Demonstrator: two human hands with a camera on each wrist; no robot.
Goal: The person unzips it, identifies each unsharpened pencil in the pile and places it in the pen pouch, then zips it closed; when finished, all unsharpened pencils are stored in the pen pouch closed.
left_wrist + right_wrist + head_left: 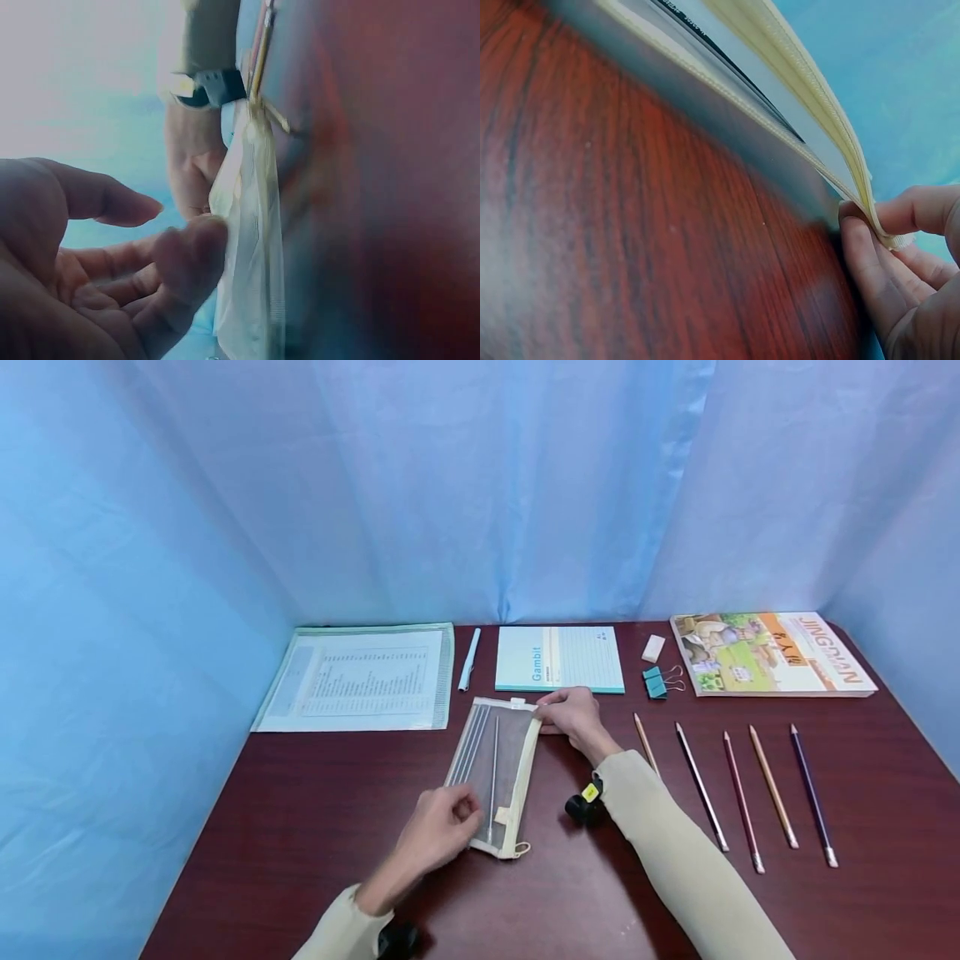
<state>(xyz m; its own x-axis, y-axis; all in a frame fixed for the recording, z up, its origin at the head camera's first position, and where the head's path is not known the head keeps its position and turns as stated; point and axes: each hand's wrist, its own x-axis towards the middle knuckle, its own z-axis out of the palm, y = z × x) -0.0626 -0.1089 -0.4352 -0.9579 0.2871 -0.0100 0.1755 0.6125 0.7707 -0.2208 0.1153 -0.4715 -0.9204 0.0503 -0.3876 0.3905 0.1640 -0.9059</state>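
Observation:
A see-through mesh pouch (501, 758) with a cream zip edge lies in the middle of the dark wooden table (300, 810); several thin pencils show inside it. My right hand (567, 713) pinches the pouch's far right corner; in the right wrist view my right hand (877, 225) has thumb and fingers closed on the cream edge of the pouch (810, 97), lifting it. My left hand (444, 825) rests at the near left corner. In the left wrist view my left hand (184, 240) has loosely curled fingers, one fingertip touching the pouch (255, 247), thumb held apart.
Several pencils (701, 787) lie side by side to the right. Along the back stand a document sleeve (360, 677), a light blue pen (469, 658), a Gambit notepad (558, 658), a white eraser (653, 648), a teal binder clip (656, 682) and a picture book (768, 652). Blue curtains surround the table.

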